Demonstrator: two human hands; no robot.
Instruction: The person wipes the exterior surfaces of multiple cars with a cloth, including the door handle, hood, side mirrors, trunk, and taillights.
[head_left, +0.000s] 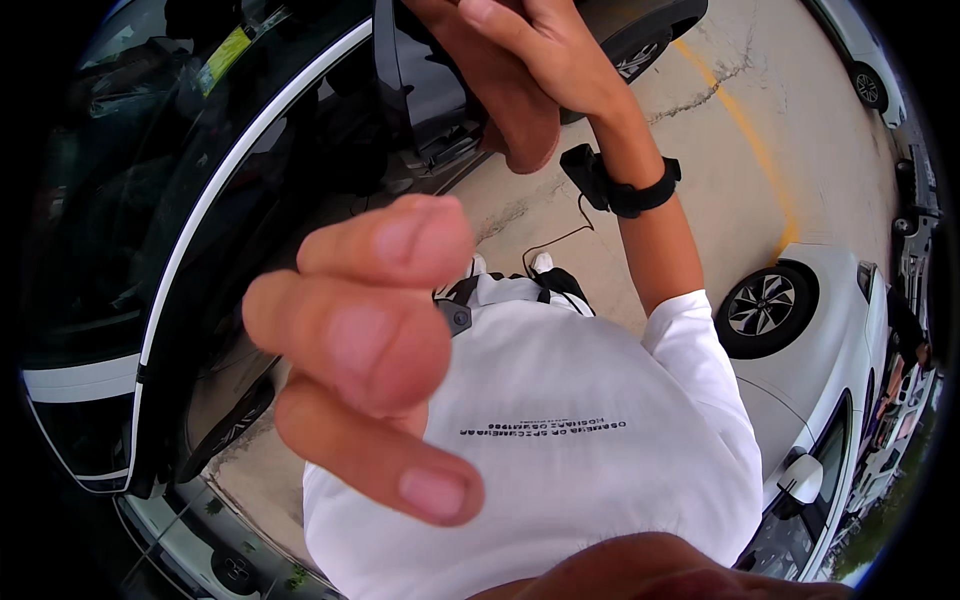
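Very close to the lens, my left hand (360, 352) is blurred, with bent fingers and the thumb apart from them. Nothing shows between its digits; its palm and wrist are hidden. My right hand (555, 56) is at the top edge, partly cut off, gripping what looks like a brown cloth (517, 112) that hangs below it. A black strap with a small device (637, 184) is around the right wrist. Just beyond the cloth is the dark side mirror or open door part of a car (427, 97); which one, I cannot tell.
A dark car with a light roof trim (225, 157) stands close on the left. To the right is a white car (825, 322) with its front wheel (761, 304) facing me. A thin cable (555, 244) runs near my feet. Concrete ground (720, 172) bears a yellow line (757, 150). Other cars stand farther off.
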